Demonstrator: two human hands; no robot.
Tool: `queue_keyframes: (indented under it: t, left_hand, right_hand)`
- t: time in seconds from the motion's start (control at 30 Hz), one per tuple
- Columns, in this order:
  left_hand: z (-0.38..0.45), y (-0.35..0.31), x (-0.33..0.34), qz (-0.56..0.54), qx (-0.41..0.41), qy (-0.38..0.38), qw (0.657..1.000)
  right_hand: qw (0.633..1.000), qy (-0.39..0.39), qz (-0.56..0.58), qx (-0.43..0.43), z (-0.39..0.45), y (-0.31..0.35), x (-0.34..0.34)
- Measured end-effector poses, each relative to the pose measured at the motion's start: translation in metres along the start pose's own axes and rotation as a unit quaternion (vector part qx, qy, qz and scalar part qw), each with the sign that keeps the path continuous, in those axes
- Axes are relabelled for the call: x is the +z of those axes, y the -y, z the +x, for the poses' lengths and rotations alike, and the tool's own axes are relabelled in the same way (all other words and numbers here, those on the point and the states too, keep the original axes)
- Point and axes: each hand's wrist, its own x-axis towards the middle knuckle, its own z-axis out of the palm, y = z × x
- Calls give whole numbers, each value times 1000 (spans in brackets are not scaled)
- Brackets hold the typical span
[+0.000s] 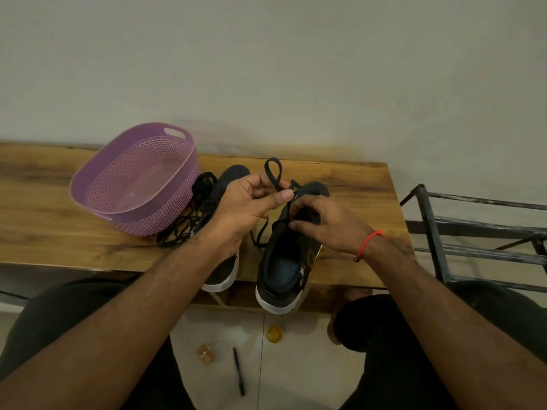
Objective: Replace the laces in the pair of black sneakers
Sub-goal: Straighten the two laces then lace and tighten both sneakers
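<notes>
Pinching a loop of black lace [273, 173] between thumb and curled fingers, the left hand [245, 202] held it up just above and slightly left of the right-side sneaker [284, 261], with the loop standing above the fingertips. From that pinch the lace ran down and to the right, toward the eyelets at the shoe's throat. There the right hand [322, 223] lay over the tongue with its fingers curled on the same lace, gripping a lower stretch of it close to the shoe; how many eyelets were threaded could not be told, since the hand covered them. A loose tail of the lace hung down between the two shoes.

That sneaker's long axis ran from the heel, overhanging the near edge of the wooden bench [59, 232], away toward the wall, so the eyelet rows lay along the line between the two hands. The right hand was nearer the eyelets, the left nearer the free loop. By my reading, the coming move turned on drawing slack along that axis through the eyelets.

Beside it on the left, partly under the left forearm, stood the other sneaker [228, 179], parallel and just apart. A heap of black laces [189, 220] lay on the bench against its left side, touching the purple basket [133, 184], which seemed to hold nothing.
</notes>
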Motion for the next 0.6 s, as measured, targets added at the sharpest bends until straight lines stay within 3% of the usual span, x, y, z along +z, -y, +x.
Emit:
queue_keyframes:
  t: [0.13,0.27,0.37,0.43,0.5,0.6]
  left_hand:
    - [3,-5,-11,18,-8,28,999]
    - [6,-17,-38,127,-53,190,972]
    - [4,-20,-54,266,-120,406,866]
    - [3,-20,-57,294,-176,486,804]
    - [1,-18,-57,315,-202,467,801]
    - [2,-10,-45,378,-182,318,850]
  right_hand:
    - [994,28,-87,60,2,-8,10]
    - [992,66,-75,78,3,-11,3]
    - [990,98,-71,74,2,-9,-5]
    - [988,123,-69,68,-1,-8,-11]
    - [986,137,-78,54,-3,-7,-15]
    - [986,140,-80,46,-5,-6,-18]
